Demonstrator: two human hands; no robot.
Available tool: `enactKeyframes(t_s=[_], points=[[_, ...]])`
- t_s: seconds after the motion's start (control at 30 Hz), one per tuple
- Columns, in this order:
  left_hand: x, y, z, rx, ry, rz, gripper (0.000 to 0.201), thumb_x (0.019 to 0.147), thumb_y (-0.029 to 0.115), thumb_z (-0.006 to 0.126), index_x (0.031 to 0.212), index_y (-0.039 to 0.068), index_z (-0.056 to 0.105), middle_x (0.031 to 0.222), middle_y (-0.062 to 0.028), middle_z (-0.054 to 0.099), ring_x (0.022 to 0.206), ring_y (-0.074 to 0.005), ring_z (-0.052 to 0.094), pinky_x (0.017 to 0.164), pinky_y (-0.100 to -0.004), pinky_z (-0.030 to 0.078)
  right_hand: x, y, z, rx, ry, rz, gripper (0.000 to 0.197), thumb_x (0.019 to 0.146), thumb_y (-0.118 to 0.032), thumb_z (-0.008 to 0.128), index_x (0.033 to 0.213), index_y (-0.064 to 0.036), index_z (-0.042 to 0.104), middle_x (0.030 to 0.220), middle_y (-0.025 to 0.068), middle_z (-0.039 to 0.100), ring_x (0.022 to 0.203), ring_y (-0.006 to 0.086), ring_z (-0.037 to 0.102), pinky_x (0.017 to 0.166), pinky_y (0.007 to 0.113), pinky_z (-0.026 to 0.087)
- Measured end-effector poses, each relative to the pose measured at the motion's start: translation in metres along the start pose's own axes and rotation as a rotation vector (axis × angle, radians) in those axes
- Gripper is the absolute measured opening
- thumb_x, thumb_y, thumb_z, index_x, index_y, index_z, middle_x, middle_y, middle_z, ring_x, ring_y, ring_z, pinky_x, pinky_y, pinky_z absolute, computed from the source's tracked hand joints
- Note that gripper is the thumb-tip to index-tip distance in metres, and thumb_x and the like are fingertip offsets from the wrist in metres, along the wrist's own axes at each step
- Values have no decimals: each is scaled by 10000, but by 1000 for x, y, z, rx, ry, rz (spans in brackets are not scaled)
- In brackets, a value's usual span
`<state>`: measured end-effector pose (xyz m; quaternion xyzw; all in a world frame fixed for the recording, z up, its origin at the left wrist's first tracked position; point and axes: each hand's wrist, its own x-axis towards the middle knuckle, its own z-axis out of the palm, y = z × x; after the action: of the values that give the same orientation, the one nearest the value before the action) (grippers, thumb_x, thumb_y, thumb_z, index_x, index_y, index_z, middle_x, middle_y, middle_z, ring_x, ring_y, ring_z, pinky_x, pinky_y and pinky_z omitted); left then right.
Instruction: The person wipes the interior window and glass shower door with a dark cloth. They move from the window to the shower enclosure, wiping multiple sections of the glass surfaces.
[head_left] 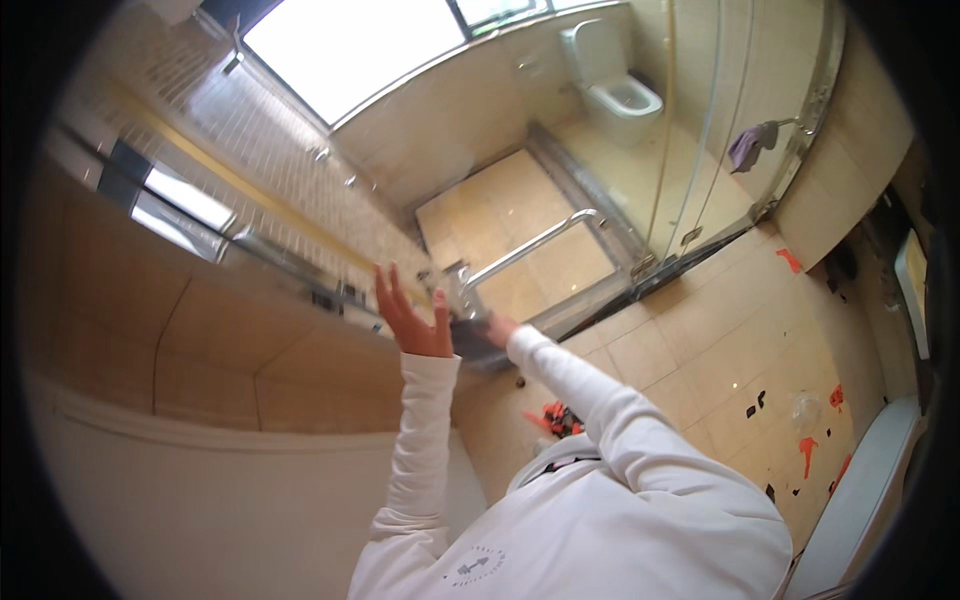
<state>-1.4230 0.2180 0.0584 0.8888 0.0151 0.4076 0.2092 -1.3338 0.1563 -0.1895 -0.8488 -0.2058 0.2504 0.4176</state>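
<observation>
Bathroom; landmark: the shiny, tubular metal bar (535, 245). Nearer than bar: floor (690, 385) of smooth beige tiles, with ragged red scraps (808, 455). Beyond bar: glossy white toilet (628, 98). Right of bar: limp purple cloth (748, 148). Left hand (415, 322), just left of bar's near end: open, fingers spread. Right hand (502, 331), just below that end: blurred, at a dark thing (474, 338); grip cannot be told.
</observation>
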Motion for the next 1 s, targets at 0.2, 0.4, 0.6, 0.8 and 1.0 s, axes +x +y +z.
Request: enactKeyframes(t_s=[0.2,0.4,0.6,0.8,1.0], points=[[86,-23,98,556,223,76,773,875,385,509,1437,-2,146,1481,-280,81,1375,-421,92,1098,-522,134,-49,180,-165,746,407,32,457,840,-399,625,1090,-17,625,1047,113,652,960,207,596,866,339,450],[81,-80,153,668,392,184,748,919,518,299,1450,28,104,1480,-280,81,1370,-449,88,1077,-573,126,-107,131,-498,283,1353,-260,387,889,-376,555,979,-10,643,929,212,648,837,345,620,722,404,451],[104,-95,165,573,444,234,754,914,551,227,1458,47,92,1502,-242,39,1387,-414,57,1086,-568,77,-93,11,-613,-235,1470,-533,470,936,-208,469,1373,-72,363,1440,271,235,1202,440,416,949,363,411],[102,-82,162,577,435,247,743,919,531,232,1453,31,105,1493,-258,59,1382,-418,79,1084,-570,91,-40,-54,-640,-270,1691,-587,509,934,-287,445,1415,-163,334,1488,190,181,1341,428,197,1058,565,160],[100,-86,165,608,466,213,761,917,567,201,1444,22,139,1488,-247,103,1378,-408,107,1083,-564,118,-31,-49,-633,-250,1798,-529,539,908,-306,456,1419,-188,329,1491,167,182,1342,415,184,1061,579,111]])
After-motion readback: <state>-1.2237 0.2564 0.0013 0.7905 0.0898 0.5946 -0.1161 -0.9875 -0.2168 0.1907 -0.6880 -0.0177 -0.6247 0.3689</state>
